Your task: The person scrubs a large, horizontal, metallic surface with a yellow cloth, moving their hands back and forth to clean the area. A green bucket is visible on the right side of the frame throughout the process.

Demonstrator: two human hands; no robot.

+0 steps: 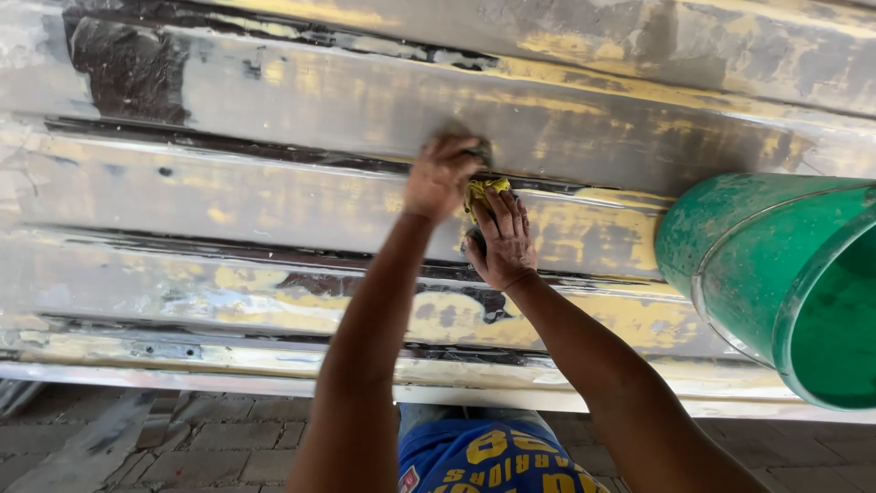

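Observation:
My left hand (441, 173) is curled into a fist against a ribbed metal panel (228, 210) whose yellow paint is worn down to bare grey. A small dark piece (480, 148) shows at its fingertips. Just below it, my right hand (502, 242) lies flat on the panel, fingers pointing up, pressing a crumpled yellow cloth (484, 188). The cloth sits between the two hands and touches both. Both forearms reach up from the bottom of the head view.
A green plastic bucket (730, 246) hangs or is held at the right, close to the panel, its mouth facing right. Grey paving bricks (210, 438) lie below the panel's lower edge. My blue shirt with yellow print (484, 456) is at bottom centre.

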